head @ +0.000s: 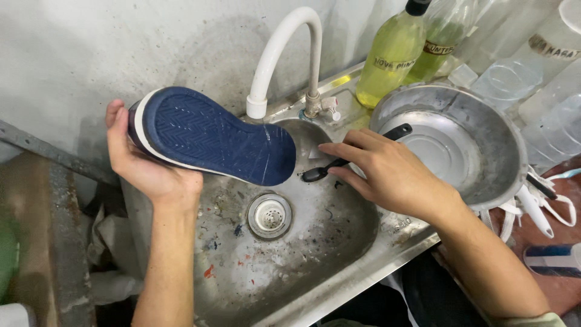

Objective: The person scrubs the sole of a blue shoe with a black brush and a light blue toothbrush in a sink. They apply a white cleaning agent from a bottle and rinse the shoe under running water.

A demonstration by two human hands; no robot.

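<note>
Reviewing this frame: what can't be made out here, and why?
- Shoe: head view shows only the blue sole; the upper faces away, behind the left hand.
- Black toothbrush: mid-handle hidden under the right hand; bristle state too small to tell.
- Second shoe: cut off by the right edge.
- Metal basin: underside hidden.

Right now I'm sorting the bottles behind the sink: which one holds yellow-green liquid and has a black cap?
The bottle just right of the faucet, standing before the pan. The other containers to its right look clear.
</note>
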